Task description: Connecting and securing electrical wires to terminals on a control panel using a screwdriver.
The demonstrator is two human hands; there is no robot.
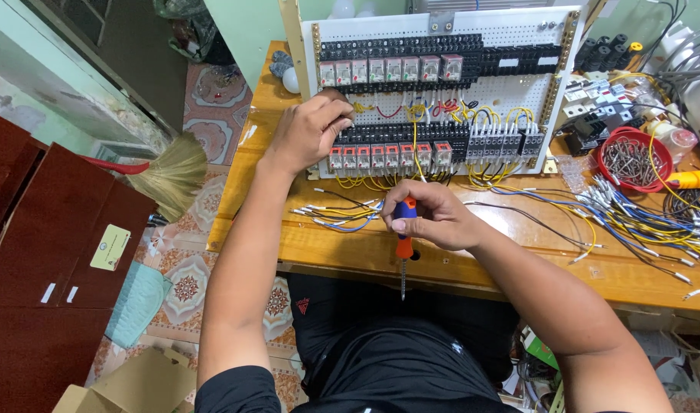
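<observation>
left hand (310, 130) pinching wires on panel (441, 92); right hand (430, 216) grasping screwdriver (404, 245)

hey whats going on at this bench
A person is wiring a white panel of relays and terminal blocks propped on a wooden table. The left hand is at the lower row of relays. The right hand grips an orange screwdriver, tip pointing down. Loose wires lie at the right.
</observation>
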